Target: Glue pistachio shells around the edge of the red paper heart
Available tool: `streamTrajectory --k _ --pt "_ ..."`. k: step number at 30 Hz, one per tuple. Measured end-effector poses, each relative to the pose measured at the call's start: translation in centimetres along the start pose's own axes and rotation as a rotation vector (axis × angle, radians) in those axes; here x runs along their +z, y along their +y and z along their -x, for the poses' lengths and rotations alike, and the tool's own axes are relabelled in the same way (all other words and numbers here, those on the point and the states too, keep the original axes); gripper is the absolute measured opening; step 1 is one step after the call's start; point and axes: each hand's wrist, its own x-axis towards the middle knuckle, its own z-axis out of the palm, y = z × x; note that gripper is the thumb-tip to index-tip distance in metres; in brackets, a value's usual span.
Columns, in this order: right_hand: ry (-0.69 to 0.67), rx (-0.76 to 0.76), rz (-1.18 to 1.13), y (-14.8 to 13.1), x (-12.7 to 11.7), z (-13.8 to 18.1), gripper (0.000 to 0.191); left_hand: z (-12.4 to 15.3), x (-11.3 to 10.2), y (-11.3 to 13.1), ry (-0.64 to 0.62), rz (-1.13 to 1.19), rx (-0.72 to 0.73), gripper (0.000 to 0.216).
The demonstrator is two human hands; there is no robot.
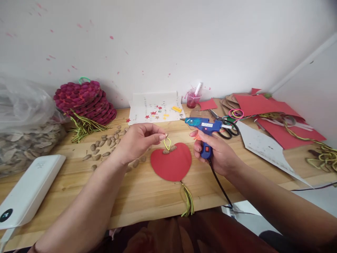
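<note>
Here, red cutout (171, 166) lies on table (152, 198) between hands (139, 141) (221, 151).

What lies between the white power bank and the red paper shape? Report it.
In the head view, the left forearm and loose peanuts come between the power bank and red paper shape.

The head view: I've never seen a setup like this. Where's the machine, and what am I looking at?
There is no robot: these are one person's two bare hands, seen from a camera worn on that person's head. The right hand grips a blue glue gun. The left hand has its fingertips at the top of a yellow loop; whether they pinch it is hard to tell. Below, a red cutout with a tassel lies on the wooden table. Also there: peanuts, a bag, a white power bank and red paper.
</note>
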Motion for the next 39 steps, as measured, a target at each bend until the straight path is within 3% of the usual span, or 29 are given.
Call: streamTrajectory --k 4,9,14,32,39 --pt "-0.038 0.036 -0.076 1.4 -0.7 0.6 0.038 0.1 2.3 -0.5 -0.004 -0.2 0.073 0.003" --pt "-0.043 0.042 -0.149 2.8 -0.5 0.9 0.042 0.0 4.7 -0.9 -0.014 -0.561 0.263 0.014" --pt "-0.065 0.003 -0.205 3.6 -0.6 1.0 0.044 0.1 6.2 -1.0 -0.018 -0.789 0.246 0.017" --pt "-0.089 -0.017 -0.254 4.3 -0.5 1.5 0.038 -0.2 6.8 -0.9 0.007 -1.237 0.362 0.011" --pt "-0.084 -0.016 -0.239 4.8 -0.6 1.5 0.038 -0.3 6.7 -0.9 -0.013 -1.286 0.39 0.011"
